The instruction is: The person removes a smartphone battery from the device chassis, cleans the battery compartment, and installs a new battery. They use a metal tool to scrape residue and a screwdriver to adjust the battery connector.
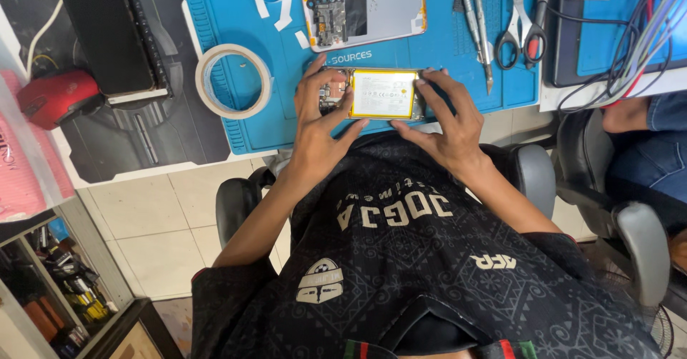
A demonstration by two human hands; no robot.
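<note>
We've got an opened phone lying flat on the blue work mat, close to the mat's near edge, with its yellow-rimmed battery facing up. Both hands are on it. The left hand sits at the phone's 9 o'clock end, fingers spread and slightly curled, fingertips resting over the exposed circuit board part and the thumb touching the battery's lower left corner. The right hand is at the 3 o'clock end, fingers spread too, index tip on the battery's top right corner and thumb reaching in along the bottom edge. Neither hand pinches anything; they just press and steady the phone from both ends.

At 12 o'clock from the phone, a bit further up the mat, lies a second phone shell, pale with its camera module end showing. At about 10 o'clock there's a roll of tape half on the mat's left edge. Tweezers and scissors lie at 1 o'clock, near the mat's right side. A red thing we can't make out sits way off at 9 o'clock. Another person's arm and jeans show at 3 o'clock, well apart.
</note>
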